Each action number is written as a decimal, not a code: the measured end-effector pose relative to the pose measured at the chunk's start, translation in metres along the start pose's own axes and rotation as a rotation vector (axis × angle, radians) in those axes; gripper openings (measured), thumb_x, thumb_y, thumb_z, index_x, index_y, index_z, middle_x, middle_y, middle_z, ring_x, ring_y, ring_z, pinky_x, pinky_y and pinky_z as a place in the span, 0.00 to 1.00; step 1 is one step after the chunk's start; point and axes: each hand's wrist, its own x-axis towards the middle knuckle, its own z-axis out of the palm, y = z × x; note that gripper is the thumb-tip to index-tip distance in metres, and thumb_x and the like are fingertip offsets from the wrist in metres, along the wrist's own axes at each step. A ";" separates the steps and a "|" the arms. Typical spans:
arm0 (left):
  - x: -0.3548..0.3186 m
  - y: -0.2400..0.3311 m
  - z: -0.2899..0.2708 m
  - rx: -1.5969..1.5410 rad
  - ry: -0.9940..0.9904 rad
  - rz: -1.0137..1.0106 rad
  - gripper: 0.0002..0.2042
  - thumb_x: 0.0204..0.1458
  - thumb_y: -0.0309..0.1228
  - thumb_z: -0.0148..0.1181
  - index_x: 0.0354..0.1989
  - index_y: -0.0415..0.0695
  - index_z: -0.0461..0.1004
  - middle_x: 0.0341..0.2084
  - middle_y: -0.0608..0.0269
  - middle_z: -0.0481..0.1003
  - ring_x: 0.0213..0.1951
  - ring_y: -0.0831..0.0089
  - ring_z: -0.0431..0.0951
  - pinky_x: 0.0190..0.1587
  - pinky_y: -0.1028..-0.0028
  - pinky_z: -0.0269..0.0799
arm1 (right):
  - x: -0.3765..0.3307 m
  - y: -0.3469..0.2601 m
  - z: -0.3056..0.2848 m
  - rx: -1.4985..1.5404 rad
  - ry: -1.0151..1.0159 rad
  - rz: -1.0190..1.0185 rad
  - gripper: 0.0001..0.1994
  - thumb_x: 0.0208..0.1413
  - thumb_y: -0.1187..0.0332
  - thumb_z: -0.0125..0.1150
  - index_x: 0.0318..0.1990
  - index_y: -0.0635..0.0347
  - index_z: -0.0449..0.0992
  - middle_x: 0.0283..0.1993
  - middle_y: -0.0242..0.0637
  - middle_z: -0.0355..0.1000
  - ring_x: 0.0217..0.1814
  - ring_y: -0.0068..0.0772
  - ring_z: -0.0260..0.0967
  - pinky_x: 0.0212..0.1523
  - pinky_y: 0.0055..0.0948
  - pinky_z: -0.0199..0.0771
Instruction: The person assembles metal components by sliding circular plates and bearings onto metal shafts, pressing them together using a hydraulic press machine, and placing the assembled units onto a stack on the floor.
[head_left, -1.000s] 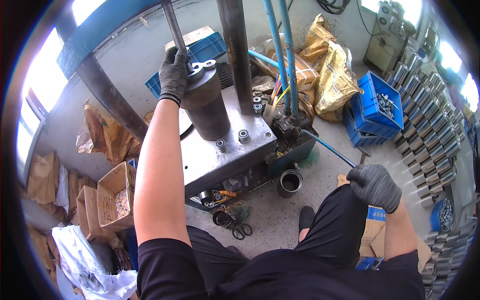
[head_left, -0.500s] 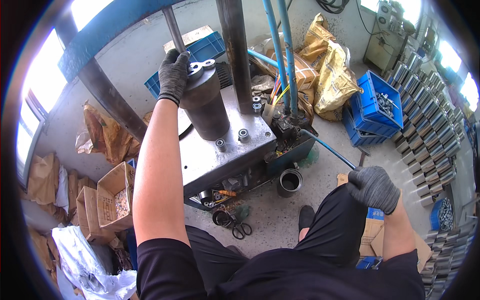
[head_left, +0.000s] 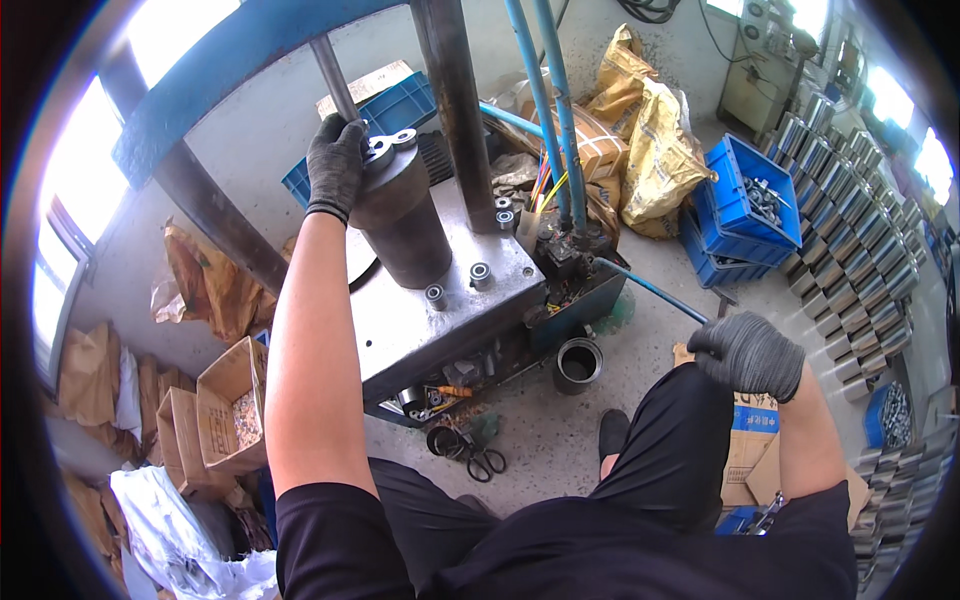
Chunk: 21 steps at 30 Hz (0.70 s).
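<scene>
Head view: left hand [head_left: 335, 165] touches perhaps two washers [head_left: 388, 147] atop one cylinder [head_left: 402, 215].

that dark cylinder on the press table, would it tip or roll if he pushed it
The dark cylinder looks like thick solid metal, so probably heavy. Standing upright on the flat steel table, it likely resists tipping. Laid on its side, it would probably roll.

Dark steel cylinder [head_left: 403, 215] sits on grey metal press table [head_left: 440, 310] w/ small round bearings [head_left: 458, 284] in front; blue plastic crate [head_left: 745, 205] off to the right.
</scene>
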 end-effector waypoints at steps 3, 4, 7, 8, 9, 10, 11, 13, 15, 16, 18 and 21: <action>-0.002 0.002 0.001 0.017 0.005 0.003 0.09 0.60 0.33 0.59 0.38 0.40 0.79 0.24 0.64 0.76 0.27 0.76 0.74 0.34 0.72 0.71 | -0.001 0.006 0.004 -0.001 -0.036 -0.022 0.11 0.57 0.65 0.64 0.44 0.59 0.84 0.38 0.49 0.80 0.42 0.54 0.80 0.45 0.46 0.79; -0.003 0.001 0.001 0.014 0.008 0.000 0.09 0.60 0.33 0.59 0.38 0.40 0.79 0.24 0.63 0.76 0.27 0.76 0.75 0.34 0.72 0.71 | 0.000 0.007 0.005 0.032 0.058 -0.028 0.12 0.56 0.66 0.64 0.45 0.59 0.84 0.40 0.49 0.81 0.42 0.54 0.80 0.47 0.46 0.80; 0.001 0.000 -0.001 0.030 0.005 0.002 0.09 0.60 0.33 0.59 0.38 0.40 0.79 0.24 0.63 0.76 0.27 0.76 0.75 0.34 0.71 0.71 | 0.000 0.004 0.004 -0.011 0.040 -0.037 0.12 0.57 0.66 0.64 0.46 0.58 0.84 0.41 0.49 0.81 0.44 0.53 0.80 0.48 0.46 0.80; 0.000 -0.001 -0.002 0.030 0.005 0.002 0.09 0.60 0.33 0.59 0.38 0.40 0.79 0.24 0.63 0.76 0.27 0.76 0.75 0.34 0.71 0.71 | 0.000 0.002 0.001 -0.011 0.040 -0.037 0.12 0.57 0.66 0.64 0.46 0.58 0.84 0.41 0.49 0.81 0.44 0.53 0.80 0.48 0.46 0.80; 0.000 -0.002 -0.001 0.020 0.004 -0.003 0.09 0.60 0.33 0.60 0.38 0.41 0.79 0.24 0.63 0.76 0.28 0.75 0.75 0.34 0.71 0.72 | 0.001 0.000 -0.003 -0.025 -0.091 0.022 0.13 0.57 0.65 0.64 0.47 0.59 0.84 0.42 0.49 0.81 0.45 0.53 0.80 0.49 0.45 0.79; 0.000 -0.002 -0.001 0.009 0.002 -0.008 0.09 0.60 0.33 0.60 0.38 0.41 0.79 0.24 0.63 0.76 0.28 0.75 0.75 0.35 0.71 0.72 | 0.002 -0.002 -0.005 -0.038 -0.222 0.081 0.13 0.58 0.65 0.64 0.47 0.59 0.84 0.43 0.48 0.81 0.46 0.53 0.80 0.50 0.45 0.79; 0.001 -0.003 -0.001 0.010 0.002 -0.007 0.09 0.60 0.33 0.60 0.38 0.41 0.79 0.24 0.63 0.76 0.28 0.75 0.75 0.35 0.71 0.72 | 0.002 -0.001 -0.004 -0.037 -0.222 0.081 0.13 0.58 0.65 0.64 0.47 0.59 0.84 0.43 0.48 0.81 0.46 0.53 0.80 0.50 0.45 0.79; -0.001 -0.002 0.000 0.029 0.013 -0.015 0.09 0.60 0.33 0.60 0.38 0.41 0.79 0.24 0.63 0.77 0.28 0.75 0.76 0.35 0.70 0.72 | 0.002 0.000 -0.003 0.102 0.054 0.033 0.14 0.58 0.64 0.63 0.48 0.59 0.84 0.43 0.49 0.82 0.46 0.54 0.80 0.50 0.45 0.80; 0.001 -0.002 -0.001 0.038 0.004 -0.012 0.09 0.60 0.33 0.59 0.38 0.41 0.79 0.24 0.62 0.77 0.29 0.74 0.76 0.35 0.70 0.72 | 0.001 0.003 -0.002 0.044 -0.035 0.043 0.14 0.58 0.64 0.63 0.48 0.60 0.83 0.42 0.49 0.82 0.45 0.54 0.80 0.50 0.45 0.80; 0.002 -0.002 -0.002 0.048 -0.005 -0.008 0.09 0.60 0.33 0.59 0.38 0.41 0.80 0.24 0.62 0.77 0.29 0.74 0.76 0.35 0.70 0.72 | 0.001 0.003 -0.002 -0.014 -0.124 0.050 0.14 0.58 0.64 0.63 0.48 0.60 0.83 0.42 0.50 0.82 0.45 0.54 0.80 0.49 0.46 0.80; 0.002 -0.003 -0.002 0.045 -0.001 -0.001 0.09 0.60 0.33 0.59 0.38 0.41 0.80 0.24 0.62 0.77 0.29 0.74 0.76 0.36 0.70 0.72 | 0.002 0.002 -0.003 -0.003 -0.110 0.058 0.14 0.58 0.65 0.63 0.48 0.60 0.83 0.42 0.50 0.82 0.46 0.54 0.80 0.50 0.46 0.79; 0.000 -0.003 -0.002 0.053 0.004 0.007 0.09 0.60 0.34 0.59 0.38 0.40 0.80 0.24 0.62 0.77 0.29 0.74 0.76 0.36 0.70 0.72 | 0.003 -0.002 -0.004 0.064 -0.006 0.077 0.14 0.57 0.65 0.63 0.49 0.60 0.83 0.43 0.50 0.82 0.46 0.54 0.80 0.50 0.46 0.79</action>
